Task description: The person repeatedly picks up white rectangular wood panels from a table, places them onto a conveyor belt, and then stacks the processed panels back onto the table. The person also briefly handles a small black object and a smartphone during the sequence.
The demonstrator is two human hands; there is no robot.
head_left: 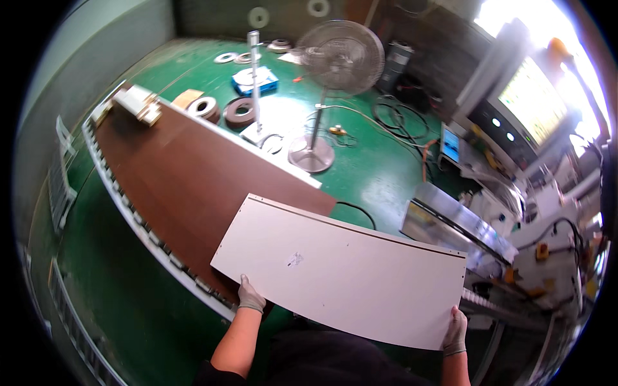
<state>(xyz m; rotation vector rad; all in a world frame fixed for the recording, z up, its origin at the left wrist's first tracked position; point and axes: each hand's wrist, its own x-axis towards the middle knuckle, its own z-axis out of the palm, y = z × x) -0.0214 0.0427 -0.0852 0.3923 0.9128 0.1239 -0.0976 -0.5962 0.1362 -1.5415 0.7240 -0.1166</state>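
A long white panel (360, 276) with a narrow groove along its far edge and small holes near its ends spans the space in front of me. A small label (295, 259) sits on its upper face. My left hand (250, 294), in a light glove, grips the near edge toward the left end. At the right end, my right hand (456, 329), gloved too, holds the short edge near the corner. The fingers under the panel are hidden on both hands. Its left part overlaps a brown-topped conveyor table (174, 174); whether they touch I cannot tell.
Narrow white pieces (136, 104) lie on the table's far end. Beyond it stand a pedestal fan (341, 58) and rolls of edge banding (239, 112) on the green floor. To the right is a machine with a lit screen (532, 101) and a metal cover (458, 225).
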